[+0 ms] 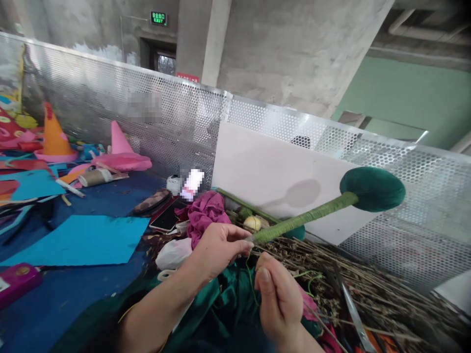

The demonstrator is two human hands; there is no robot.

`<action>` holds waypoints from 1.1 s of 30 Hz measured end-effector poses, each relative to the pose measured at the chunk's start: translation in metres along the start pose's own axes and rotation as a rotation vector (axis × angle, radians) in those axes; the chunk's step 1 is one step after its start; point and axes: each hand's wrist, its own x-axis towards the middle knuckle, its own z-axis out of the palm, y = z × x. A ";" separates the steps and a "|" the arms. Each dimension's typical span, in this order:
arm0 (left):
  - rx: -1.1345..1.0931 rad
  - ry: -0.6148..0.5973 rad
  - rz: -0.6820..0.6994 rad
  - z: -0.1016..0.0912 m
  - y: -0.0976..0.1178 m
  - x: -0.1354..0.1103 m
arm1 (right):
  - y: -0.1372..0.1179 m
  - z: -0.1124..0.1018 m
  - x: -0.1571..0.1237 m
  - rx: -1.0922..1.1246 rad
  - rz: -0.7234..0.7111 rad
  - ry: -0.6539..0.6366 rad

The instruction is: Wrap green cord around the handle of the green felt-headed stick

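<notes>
My left hand (218,244) is closed around the lower end of a green wrapped stem (305,217). The stem slants up to the right and ends in a round dark green velvet pad (372,188). My right hand (278,294) sits just below it, fingers pinched on a thin green thread (251,279) that hangs down from the stem's end. Dark green fabric (221,314) lies under both hands.
A heap of dry twigs (353,279) with scissors (352,311) lies to the right. A white board (279,171) leans on the perforated metal fence (147,122). Magenta cloth (204,212), a phone (167,219), a blue sheet (84,239) and paper cones (54,133) lie to the left.
</notes>
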 end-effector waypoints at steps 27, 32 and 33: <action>1.189 0.105 0.520 0.019 -0.015 -0.017 | 0.017 -0.040 0.045 -0.001 0.171 -0.175; 1.217 0.095 0.770 0.019 -0.025 -0.013 | 0.023 -0.044 0.048 -0.005 0.310 -0.224; 1.232 0.096 0.827 0.019 -0.027 -0.012 | 0.023 -0.044 0.048 -0.009 0.324 -0.235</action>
